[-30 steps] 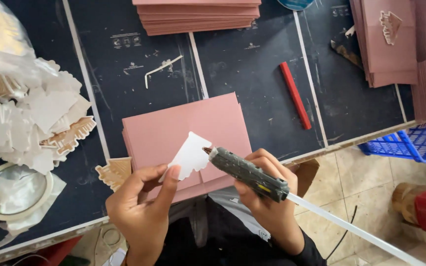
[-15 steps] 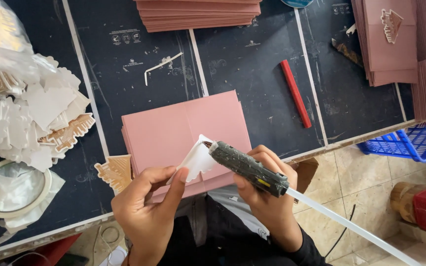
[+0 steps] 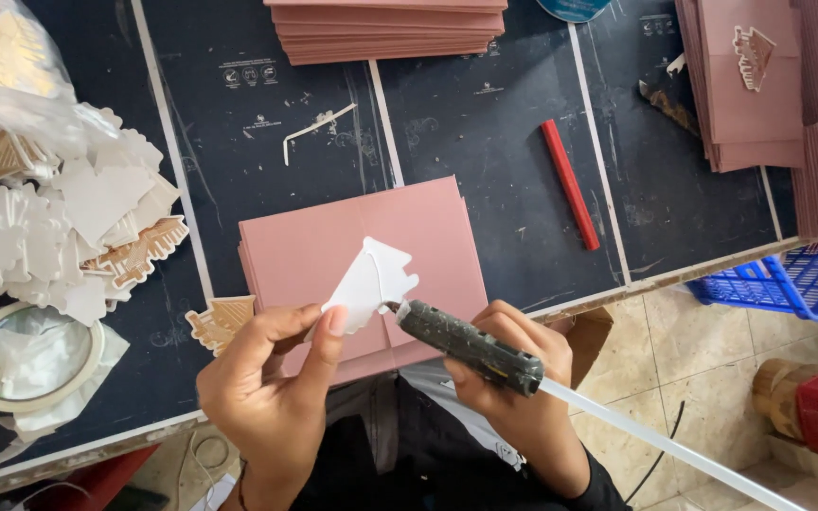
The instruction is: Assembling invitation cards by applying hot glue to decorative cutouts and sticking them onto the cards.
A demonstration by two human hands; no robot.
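Stacks of pink card point(image 3: 385, 28) sit at the far edge of your dark desk point(image 3: 485, 123), with more pink stacks point(image 3: 750, 95) at the far right and a red stick point(image 3: 570, 185) lying between them. A heap of white and gold cutouts point(image 3: 68, 227) fills the left side, a roll of tape point(image 3: 26, 355) just below it. Your left hand point(image 3: 272, 397) pinches a white tree-shaped cutout point(image 3: 371, 284) between thumb and fingers point(image 3: 333, 326) — blank side up, tilted, held just above a pink folded card point(image 3: 314, 255) lying at the desk's near edge. Your right hand point(image 3: 513, 397) is wrapped tight around a dark glue gun point(image 3: 466, 345), its nozzle touching the cutout's lower edge; a clear glue stick point(image 3: 655, 445) trails out behind. Off the desk's right edge, over the tiled floor, sits a blue basket point(image 3: 788, 279) — bare desk lies beyond the card
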